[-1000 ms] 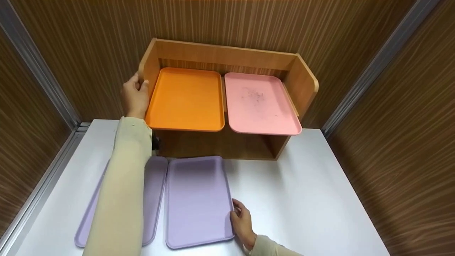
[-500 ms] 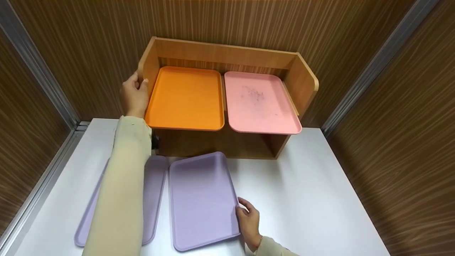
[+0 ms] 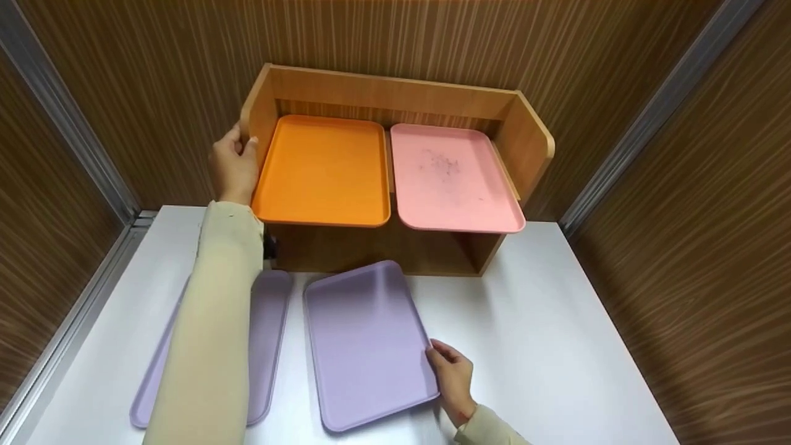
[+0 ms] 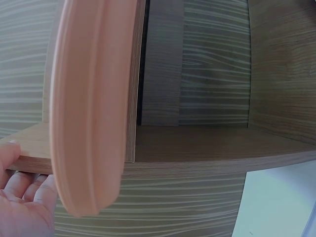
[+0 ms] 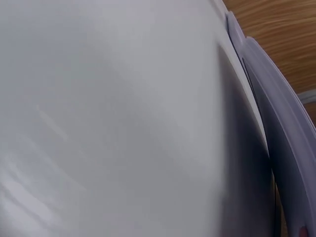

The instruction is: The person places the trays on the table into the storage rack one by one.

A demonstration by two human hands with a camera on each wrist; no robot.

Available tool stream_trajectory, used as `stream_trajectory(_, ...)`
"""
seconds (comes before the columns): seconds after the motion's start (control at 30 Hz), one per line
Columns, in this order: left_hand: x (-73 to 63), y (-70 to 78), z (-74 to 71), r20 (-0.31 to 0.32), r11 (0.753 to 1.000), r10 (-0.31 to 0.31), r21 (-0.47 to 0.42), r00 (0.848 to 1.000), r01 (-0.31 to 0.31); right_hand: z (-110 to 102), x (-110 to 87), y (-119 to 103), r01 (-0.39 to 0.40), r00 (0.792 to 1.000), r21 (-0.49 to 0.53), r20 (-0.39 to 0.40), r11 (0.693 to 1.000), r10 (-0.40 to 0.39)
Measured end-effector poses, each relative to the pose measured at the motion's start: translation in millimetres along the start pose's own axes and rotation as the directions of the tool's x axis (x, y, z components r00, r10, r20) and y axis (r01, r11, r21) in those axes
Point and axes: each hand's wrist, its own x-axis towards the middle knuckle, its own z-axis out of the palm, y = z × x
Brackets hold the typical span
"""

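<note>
My right hand (image 3: pixel 454 376) pinches the right edge of a purple tray (image 3: pixel 371 346), thumb on top, near its front corner. That tray lies turned slightly, its far end close to the wooden shelf; in the right wrist view its edge (image 5: pixel 286 128) stands above the white surface. My left hand (image 3: pixel 235 164) grips the left side panel of the wooden shelf (image 3: pixel 395 86), and the left wrist view shows fingers on both faces of the board. On the shelf, close to the left hand, rests an orange tray (image 3: pixel 324 173); beside it is a pink tray (image 3: pixel 457 179) with dark marks.
A second purple tray (image 3: pixel 269 346) lies on the left, partly hidden under the left sleeve (image 3: pixel 213 321). Below the shelf's upper board is an open compartment (image 3: pixel 371 247). Wood-patterned walls enclose the white table (image 3: pixel 556 346) at the back and both sides.
The right hand has moved rightward with the purple tray, which has turned and shifted away from the other purple tray. The left hand has stayed on the shelf panel.
</note>
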Motion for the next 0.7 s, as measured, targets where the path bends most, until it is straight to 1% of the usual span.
stream_trajectory(0.13,-0.2,0.2,-0.2,0.006,1.0,-0.002,-0.002,1.0,0.002,-8.1,15.5,8.5,-0.013,1.0,0.047,-0.009,0.999,0.013)
stream_trajectory(0.2,-0.3,0.5,-0.8,0.008,1.0,-0.009,-0.003,1.0,0.009,-10.9,19.7,7.0,-0.007,1.0,0.068,-0.015,0.998,0.008)
stream_trajectory(0.27,-0.1,0.7,-1.0,0.007,1.0,-0.012,-0.002,1.0,0.012,-13.1,19.3,-3.0,-0.009,1.0,0.092,-0.01,0.996,0.01)
stream_trajectory(0.37,-0.5,1.3,-1.3,0.004,1.0,-0.011,0.0,1.0,0.011,-17.5,24.8,-10.4,-0.019,1.0,0.127,-0.011,0.992,0.02)
stream_trajectory(0.5,-0.9,1.4,-1.1,0.012,1.0,-0.015,-0.004,1.0,0.015,-25.0,38.8,-14.1,-0.021,0.999,0.144,-0.031,0.989,0.026)
stream_trajectory(0.6,-0.6,1.3,-0.9,0.02,1.0,-0.025,-0.008,0.999,0.025,-29.6,44.6,-26.4,-0.018,0.999,0.162,-0.039,0.987,0.025)
stream_trajectory(0.7,0.1,-0.1,-0.6,0.015,1.0,-0.017,0.004,1.0,0.017,-33.9,48.9,-40.7,-0.015,0.999,0.18,-0.043,0.984,0.023)
